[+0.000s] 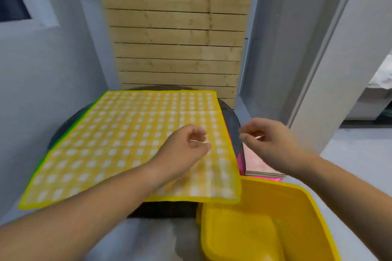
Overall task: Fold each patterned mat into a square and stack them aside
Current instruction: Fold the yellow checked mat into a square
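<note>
A yellow checked mat [118, 144] lies spread flat over a dark round table [230, 121], with a green edge of another mat [63, 135] showing under its left side. My left hand [186, 148] hovers above the mat's right part, fingers loosely curled and holding nothing. My right hand [269, 144] hangs just past the mat's right edge, fingers curled, thumb and forefinger close together, nothing visibly in them. Below the right hand lies a stack of folded mats [261, 165] with pink edges.
A yellow plastic tub [297, 207] stands at the lower right, touching the mat's near corner. A wooden slatted panel [178, 34] rises behind the table between grey walls. A white door frame [331, 59] stands to the right.
</note>
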Available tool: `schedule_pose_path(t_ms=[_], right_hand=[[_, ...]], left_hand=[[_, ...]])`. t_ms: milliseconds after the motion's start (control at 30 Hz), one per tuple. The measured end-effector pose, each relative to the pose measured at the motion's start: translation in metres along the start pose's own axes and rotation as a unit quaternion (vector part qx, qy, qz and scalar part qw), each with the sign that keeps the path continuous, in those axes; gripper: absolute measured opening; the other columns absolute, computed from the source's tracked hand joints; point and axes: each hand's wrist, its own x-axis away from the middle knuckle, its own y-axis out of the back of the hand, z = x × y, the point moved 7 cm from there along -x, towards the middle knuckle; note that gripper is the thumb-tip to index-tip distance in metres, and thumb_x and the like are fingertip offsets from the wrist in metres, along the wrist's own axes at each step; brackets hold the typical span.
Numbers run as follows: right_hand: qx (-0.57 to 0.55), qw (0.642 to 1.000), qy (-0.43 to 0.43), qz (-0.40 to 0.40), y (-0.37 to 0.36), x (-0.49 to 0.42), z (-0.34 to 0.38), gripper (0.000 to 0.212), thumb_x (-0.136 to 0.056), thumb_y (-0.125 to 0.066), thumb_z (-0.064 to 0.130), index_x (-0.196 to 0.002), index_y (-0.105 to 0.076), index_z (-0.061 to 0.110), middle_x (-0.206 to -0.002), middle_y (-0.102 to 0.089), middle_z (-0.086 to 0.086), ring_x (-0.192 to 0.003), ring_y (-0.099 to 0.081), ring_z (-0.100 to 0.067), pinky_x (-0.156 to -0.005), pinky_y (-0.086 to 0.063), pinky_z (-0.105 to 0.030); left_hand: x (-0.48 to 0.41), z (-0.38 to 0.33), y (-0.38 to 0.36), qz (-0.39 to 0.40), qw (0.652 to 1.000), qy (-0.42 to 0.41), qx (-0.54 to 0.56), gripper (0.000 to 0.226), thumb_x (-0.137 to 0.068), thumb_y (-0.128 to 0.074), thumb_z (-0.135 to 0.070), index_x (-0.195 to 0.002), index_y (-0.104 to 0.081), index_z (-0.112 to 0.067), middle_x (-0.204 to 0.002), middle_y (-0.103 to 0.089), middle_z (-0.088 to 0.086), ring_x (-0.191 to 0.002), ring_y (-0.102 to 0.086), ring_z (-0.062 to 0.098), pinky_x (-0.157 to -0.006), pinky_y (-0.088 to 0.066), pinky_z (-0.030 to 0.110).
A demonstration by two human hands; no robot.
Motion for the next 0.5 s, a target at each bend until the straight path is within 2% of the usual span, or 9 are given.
schedule_pose_path(t_ms=[100, 167, 233, 333, 500], right_hand=[[0.067, 0.992, 0.056, 0.088, -0.046, 0.004, 0.041, 0.024, -0.093, -0.059, 0.044, -0.113, -0.065, 0.034, -0.11, -0.061, 0.024, -0.096, -0.055, 0.003, -0.084, -0.044, -0.017], [0.079, 0.984, 0.08, 0.138, -0.078, 0.006, 0.062, 0.029, -0.093, -0.058, 0.047, -0.119, -0.063, 0.034, -0.119, -0.058, 0.024, -0.104, -0.051, 0.002, -0.088, -0.04, -0.017], [0.074, 0.977, 0.104, 0.17, -0.107, 0.008, 0.076, 0.031, -0.091, -0.06, 0.049, -0.118, -0.064, 0.034, -0.123, -0.058, 0.022, -0.112, -0.049, 0.001, -0.095, -0.04, -0.018], [0.065, 0.97, 0.129, 0.196, -0.141, 0.01, 0.086, 0.032, -0.084, -0.067, 0.051, -0.111, -0.064, 0.034, -0.12, -0.058, 0.02, -0.114, -0.049, 0.0, -0.099, -0.041, -0.022], [0.086, 0.961, 0.139, 0.224, -0.166, 0.019, 0.081, 0.042, -0.073, -0.074, 0.06, -0.106, -0.064, 0.037, -0.129, -0.051, 0.02, -0.121, -0.039, 0.002, -0.101, -0.033, -0.014]], left_hand=[[0.029, 0.035, 0.068, 0.028, 0.985, -0.013, -0.171, 0.016, -0.087, -0.077, -0.023, -0.099, -0.068, -0.031, -0.102, -0.07, -0.012, -0.094, -0.065, -0.003, -0.089, -0.053, 0.026], [0.046, 0.053, 0.102, 0.052, 0.96, -0.014, -0.276, 0.021, -0.082, -0.075, -0.044, -0.1, -0.068, -0.036, -0.106, -0.066, -0.02, -0.104, -0.061, -0.004, -0.097, -0.049, 0.027], [0.059, 0.066, 0.122, 0.093, 0.938, -0.023, -0.334, 0.038, -0.074, -0.069, -0.064, -0.103, -0.067, -0.04, -0.112, -0.062, -0.023, -0.112, -0.056, -0.003, -0.101, -0.045, 0.026], [0.075, 0.083, 0.136, 0.128, 0.932, -0.019, -0.338, 0.051, -0.066, -0.079, -0.068, -0.109, -0.068, -0.042, -0.124, -0.055, -0.028, -0.124, -0.047, -0.008, -0.106, -0.034, 0.013], [0.084, 0.106, 0.146, 0.092, 0.957, -0.005, -0.275, 0.048, -0.064, -0.091, -0.05, -0.107, -0.072, -0.04, -0.131, -0.052, -0.032, -0.127, -0.038, -0.019, -0.102, -0.026, 0.001]])
